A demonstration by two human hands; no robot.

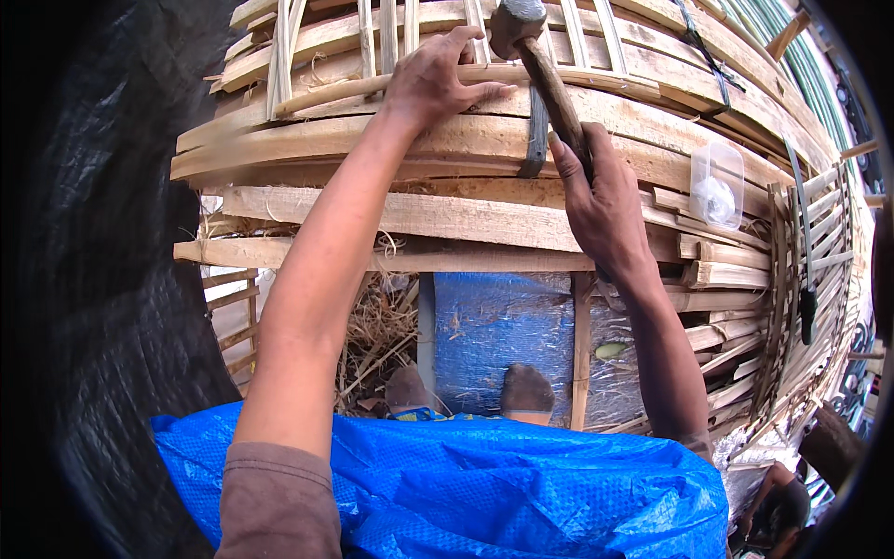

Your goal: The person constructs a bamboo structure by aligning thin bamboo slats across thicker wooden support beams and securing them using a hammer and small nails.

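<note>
My right hand [601,200] grips the wooden handle of a hammer [549,84]. The hammer's metal head is raised near the top of the view. My left hand [433,79] presses flat on a bamboo slat [372,86] that lies across a lattice of thin upright bamboo strips [386,33]. The hammer head hangs just right of my left fingertips. Both hands work over a stack of split bamboo planks [419,210].
A small clear plastic container [716,184] sits on the planks at the right. A knife-like dark tool [806,279] lies on bamboo at the far right. A blue tarp [447,484] covers my lap, my bare feet [526,389] rest below, and black sheeting [112,279] hangs left.
</note>
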